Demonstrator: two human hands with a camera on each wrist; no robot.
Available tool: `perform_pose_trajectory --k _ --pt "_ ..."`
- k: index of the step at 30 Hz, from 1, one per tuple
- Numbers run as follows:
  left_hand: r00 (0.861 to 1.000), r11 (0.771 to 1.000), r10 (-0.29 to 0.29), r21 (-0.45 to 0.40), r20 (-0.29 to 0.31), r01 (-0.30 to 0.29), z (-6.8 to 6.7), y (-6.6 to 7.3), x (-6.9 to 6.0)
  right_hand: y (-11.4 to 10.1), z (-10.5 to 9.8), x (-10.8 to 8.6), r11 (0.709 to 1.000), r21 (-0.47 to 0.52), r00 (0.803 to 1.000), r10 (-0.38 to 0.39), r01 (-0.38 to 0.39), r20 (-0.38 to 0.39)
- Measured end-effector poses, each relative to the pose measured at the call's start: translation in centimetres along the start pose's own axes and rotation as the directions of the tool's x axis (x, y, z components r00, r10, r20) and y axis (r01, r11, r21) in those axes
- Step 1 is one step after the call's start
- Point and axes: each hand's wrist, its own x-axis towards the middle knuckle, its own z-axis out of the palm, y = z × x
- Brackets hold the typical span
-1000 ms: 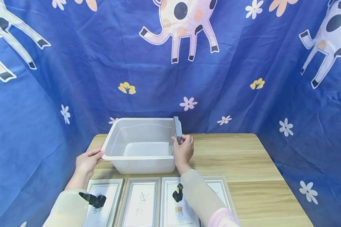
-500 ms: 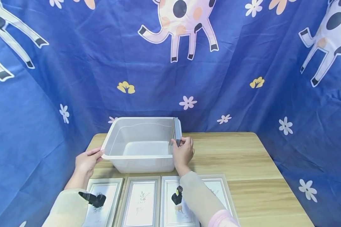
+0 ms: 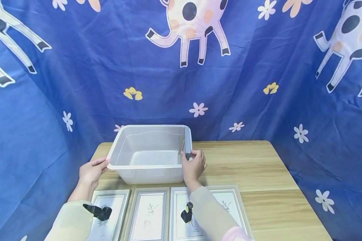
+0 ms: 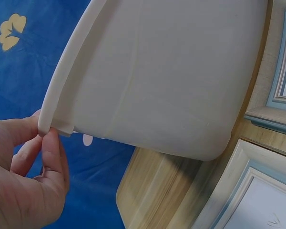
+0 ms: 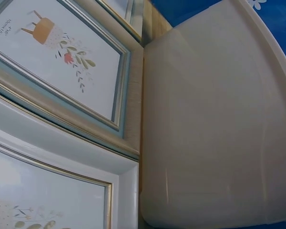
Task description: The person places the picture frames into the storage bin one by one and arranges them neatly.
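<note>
Slab [image 3: 187, 140] runs 12-to-6, at 11 o'clock from nearer right hand [image 3: 194, 165] pinching its end; left hand [image 3: 91, 172] pinches tub rim [image 3: 147, 166].

Creased blue cloth [image 3: 163, 78], printed with spotted animals [image 3: 198, 22], pale flowers [image 3: 198, 109] and yellow bushes [image 3: 132, 92], hangs behind and beside a wood-grain counter [image 3: 244, 164].

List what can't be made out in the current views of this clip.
Near end of the grey-blue slab, head view: hidden by the right grip.
The right grip, right wrist view: out of picture.
Inside of the bin, right wrist view: hidden by its outer wall.
Part of the rightmost picture frame, head view: covered by the right sleeve.
The caption, head view: too small to read.
</note>
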Motion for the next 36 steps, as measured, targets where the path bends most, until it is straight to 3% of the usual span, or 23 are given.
perform_pose_trajectory --k 12,23,28,31,36 --pt "1.000 1.000 0.010 -0.014 0.006 -0.010 0.0 -0.2 0.0 0.4 -0.1 -0.6 0.998 0.061 1.000 0.008 -0.008 0.000" --pt "1.000 1.000 0.011 0.007 -0.003 -0.011 0.0 -0.1 -0.1 0.6 -0.9 -0.4 0.990 0.137 0.985 -0.032 0.008 0.172" --pt "1.000 1.000 0.010 0.023 0.000 -0.010 0.0 0.0 -0.2 1.1 -1.6 0.0 0.984 0.173 0.960 -0.096 0.052 0.262" --pt "1.000 1.000 0.006 0.025 -0.001 -0.006 -0.1 0.0 -0.2 1.5 -2.2 0.4 0.980 0.179 0.935 -0.140 0.084 0.326" --pt "1.000 1.000 0.000 0.016 -0.005 0.000 0.0 0.0 -0.3 2.5 -3.4 1.6 0.977 0.167 0.861 -0.196 0.131 0.470"
